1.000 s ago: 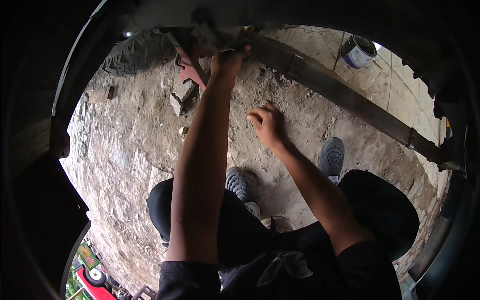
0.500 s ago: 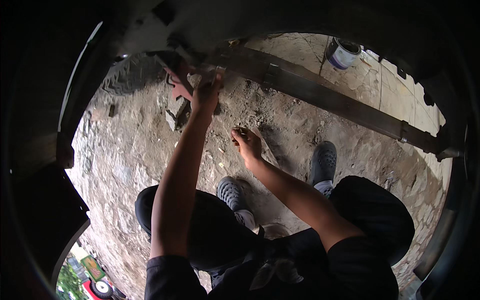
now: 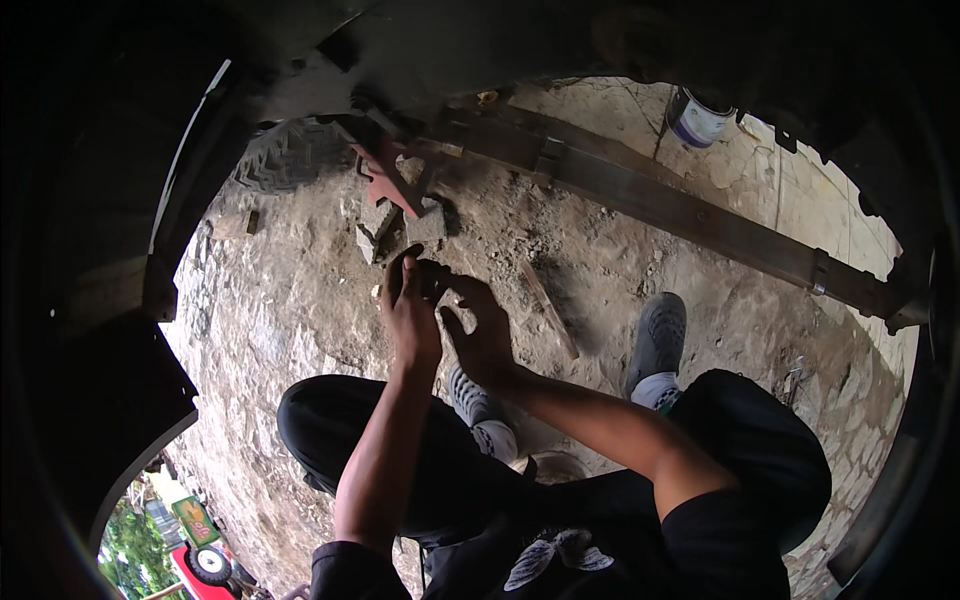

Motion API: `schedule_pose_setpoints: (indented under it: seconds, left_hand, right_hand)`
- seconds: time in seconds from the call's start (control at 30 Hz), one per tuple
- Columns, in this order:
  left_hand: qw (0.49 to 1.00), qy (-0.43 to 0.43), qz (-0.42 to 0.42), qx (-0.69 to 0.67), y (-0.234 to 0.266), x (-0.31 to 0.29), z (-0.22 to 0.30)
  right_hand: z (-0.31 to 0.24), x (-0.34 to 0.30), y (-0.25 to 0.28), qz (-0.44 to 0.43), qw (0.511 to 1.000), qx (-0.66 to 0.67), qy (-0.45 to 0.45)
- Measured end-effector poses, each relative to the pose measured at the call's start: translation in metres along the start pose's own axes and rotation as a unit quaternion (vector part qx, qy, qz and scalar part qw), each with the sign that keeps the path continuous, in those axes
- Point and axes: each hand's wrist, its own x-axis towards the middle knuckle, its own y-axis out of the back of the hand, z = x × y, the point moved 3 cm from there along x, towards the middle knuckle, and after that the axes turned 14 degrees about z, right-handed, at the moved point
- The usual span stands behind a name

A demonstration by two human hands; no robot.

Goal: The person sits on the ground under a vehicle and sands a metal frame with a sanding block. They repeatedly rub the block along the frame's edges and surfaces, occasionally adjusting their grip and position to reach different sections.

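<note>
My left hand (image 3: 412, 318) and my right hand (image 3: 482, 332) meet in front of me, above the dirt floor. The left fingers are drawn together and point away from me. My right fingertips bend over to touch them, with thumb and forefinger curved in a pinch. Anything between the fingers is hidden or too small to make out. Just beyond my hands stands a red metal stand (image 3: 383, 178) beside grey blocks (image 3: 428, 222). A long, dark metal beam (image 3: 670, 200) runs from behind the stand toward the right.
A treaded tyre (image 3: 285, 160) lies at the far left. Dark vehicle parts frame the view overhead and at the sides. A paint bucket (image 3: 700, 122) stands on tiles beyond the beam. A thin wooden strip (image 3: 550, 312) lies near my grey shoe (image 3: 658, 335).
My left hand has drawn back from the beam end by the red stand. My right hand has moved left to meet it. The view has shifted slightly.
</note>
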Motion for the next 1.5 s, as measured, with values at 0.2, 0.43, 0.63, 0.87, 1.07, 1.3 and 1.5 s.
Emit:
schedule_pose_setpoints:
  seconds: [0.2,0.43,0.63,0.87,1.07,1.3,1.5]
  left_hand:
    - [0.998,-0.053,-0.004,-0.021,0.005,0.031,-0.049]
    - [0.999,-0.029,-0.006,-0.026,-0.011,0.025,-0.042]
    - [0.999,-0.040,-0.009,-0.015,-0.017,0.025,-0.040]
    - [0.998,-0.038,0.013,-0.050,-0.008,0.031,-0.031]
    - [0.988,0.049,-0.014,-0.144,-0.014,0.011,0.006]
    - [0.978,0.049,-0.056,-0.194,-0.015,-0.010,0.051]
    - [0.964,0.086,-0.101,-0.229,-0.006,-0.003,0.047]
  right_hand:
    - [0.104,0.011,0.070,-0.061,0.916,-0.381,0.110]
    - [0.171,-0.014,0.143,-0.252,0.790,-0.538,-0.152]
    - [0.172,-0.005,0.111,-0.307,0.787,-0.486,-0.226]
    - [0.043,0.049,0.105,-0.205,0.856,-0.253,-0.402]
    - [-0.066,0.096,0.123,-0.138,0.929,-0.341,-0.027]
    - [-0.033,0.146,0.050,-0.075,0.867,-0.492,-0.006]
    - [-0.008,0.202,0.043,0.023,0.872,-0.482,0.080]
